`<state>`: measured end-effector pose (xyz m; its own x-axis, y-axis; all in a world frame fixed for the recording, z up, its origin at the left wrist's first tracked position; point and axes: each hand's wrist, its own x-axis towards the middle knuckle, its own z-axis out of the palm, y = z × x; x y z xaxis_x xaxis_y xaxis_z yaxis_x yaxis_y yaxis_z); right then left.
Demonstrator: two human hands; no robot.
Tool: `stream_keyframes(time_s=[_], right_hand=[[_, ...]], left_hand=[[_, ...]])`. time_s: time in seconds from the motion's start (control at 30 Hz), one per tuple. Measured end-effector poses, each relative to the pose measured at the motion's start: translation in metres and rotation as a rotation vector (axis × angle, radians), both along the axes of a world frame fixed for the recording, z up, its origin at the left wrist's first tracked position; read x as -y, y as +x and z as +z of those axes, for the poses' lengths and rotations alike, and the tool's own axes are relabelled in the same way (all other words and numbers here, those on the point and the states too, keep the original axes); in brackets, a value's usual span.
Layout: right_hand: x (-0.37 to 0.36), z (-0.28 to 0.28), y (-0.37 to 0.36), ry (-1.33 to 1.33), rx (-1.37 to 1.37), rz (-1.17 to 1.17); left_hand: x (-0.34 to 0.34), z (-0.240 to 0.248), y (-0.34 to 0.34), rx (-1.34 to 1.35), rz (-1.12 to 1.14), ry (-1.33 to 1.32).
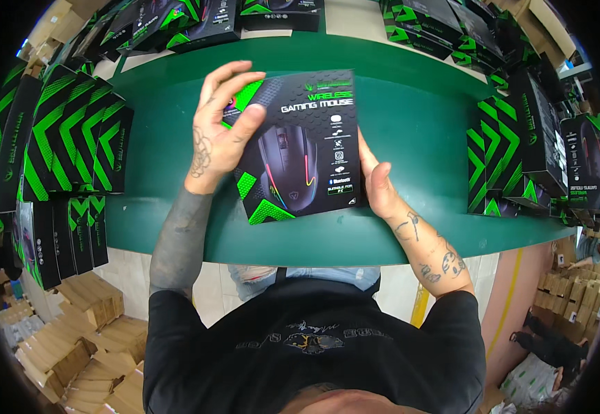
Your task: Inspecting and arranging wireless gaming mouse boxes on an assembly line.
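Observation:
A black and green retail box (pixel 300 148) with a picture of a computer mouse on its front is held flat above the green table (pixel 410 131). My left hand (pixel 221 127) grips its upper left corner, thumb on the front and fingers curled over the top edge. My right hand (pixel 379 179) holds the box's right edge, with the fingers hidden behind it.
Rows of matching black and green boxes stand at the left (pixel 65 145), the right (pixel 521 152) and along the far edge (pixel 196 24). Brown cardboard cartons (pixel 93 338) are stacked on the floor at lower left. Another person (pixel 555 345) is low at the right.

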<state>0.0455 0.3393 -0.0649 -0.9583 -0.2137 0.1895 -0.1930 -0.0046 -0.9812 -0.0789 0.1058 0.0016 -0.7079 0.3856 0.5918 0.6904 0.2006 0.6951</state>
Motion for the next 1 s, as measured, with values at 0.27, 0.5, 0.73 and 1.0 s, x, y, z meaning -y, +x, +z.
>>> stream_keyframes(time_s=[0.27,0.5,0.73,1.0], right_hand=[[0.005,0.018,0.014,0.029,-0.059,-0.029],[0.004,0.021,0.011,0.057,-0.162,-0.062],[0.012,0.022,0.008,-0.106,0.06,-0.006],[0.01,0.016,0.006,-0.045,0.114,-0.184]], left_hand=[[0.0,-0.03,-0.039,0.202,-1.126,0.838],[-0.004,-0.027,-0.04,0.316,-1.048,0.832],[0.023,-0.014,-0.019,1.176,-0.143,0.038],[0.057,-0.003,-0.068,0.938,-0.119,0.811]])
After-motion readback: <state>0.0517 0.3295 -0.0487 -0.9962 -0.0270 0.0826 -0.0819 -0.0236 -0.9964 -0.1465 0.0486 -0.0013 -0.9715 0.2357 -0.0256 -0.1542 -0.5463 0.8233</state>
